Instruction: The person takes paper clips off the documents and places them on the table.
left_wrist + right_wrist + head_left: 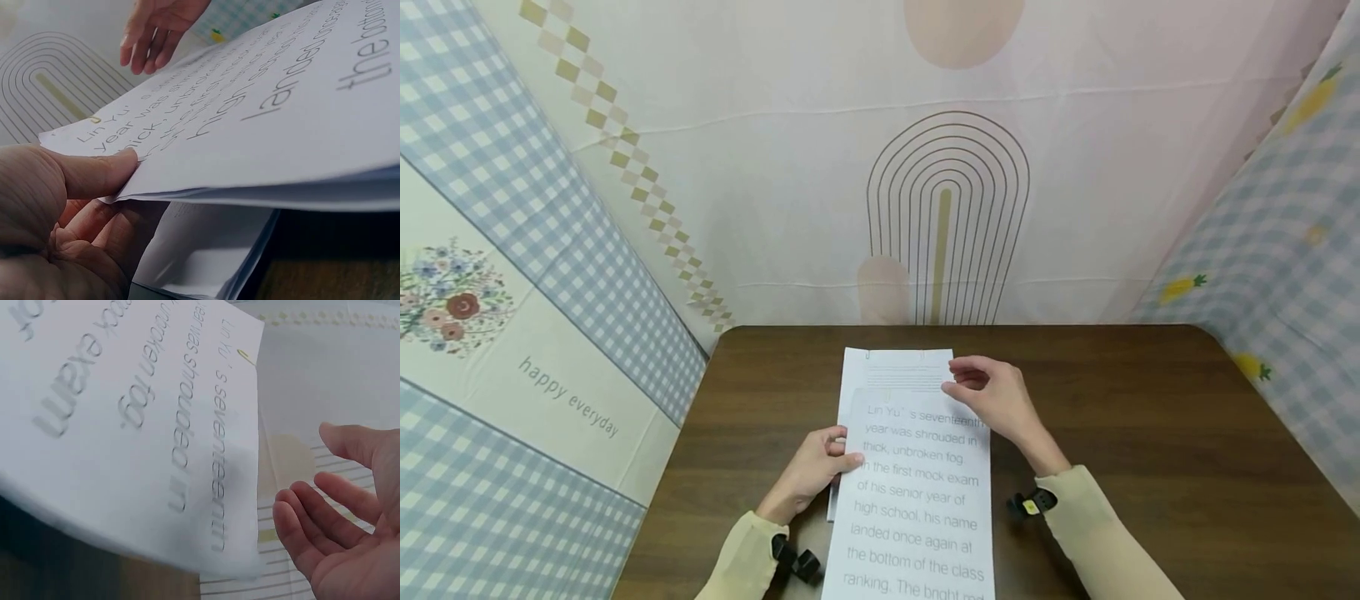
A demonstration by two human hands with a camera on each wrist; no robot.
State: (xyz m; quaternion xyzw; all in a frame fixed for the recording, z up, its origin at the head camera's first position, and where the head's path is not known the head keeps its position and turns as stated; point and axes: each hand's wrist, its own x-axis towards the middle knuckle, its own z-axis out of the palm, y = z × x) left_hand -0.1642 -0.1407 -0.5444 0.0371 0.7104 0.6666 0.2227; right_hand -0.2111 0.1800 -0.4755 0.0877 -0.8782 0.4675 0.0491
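Observation:
My left hand (811, 468) pinches the left edge of a stack of large-print paper sheets (917, 492), thumb on top and fingers beneath. In the left wrist view the sheets are raised, with loose layers along the near edge. A yellowish paper clip (245, 357) sits at their top edge. Near the top right corner, my right hand (1000, 402) is bent with loosely curved fingers; the right wrist view shows it apart from the paper with nothing in it. Below the raised sheets lies a second stack of paper (854, 371) with smaller print, partly covered.
A dark brown wooden table (1150, 433) carries the papers. A pale patterned cloth (797, 192) hangs behind its far edge, and blue checked cloths hang at both sides. Dark wrist devices (793, 558) are strapped on both wrists.

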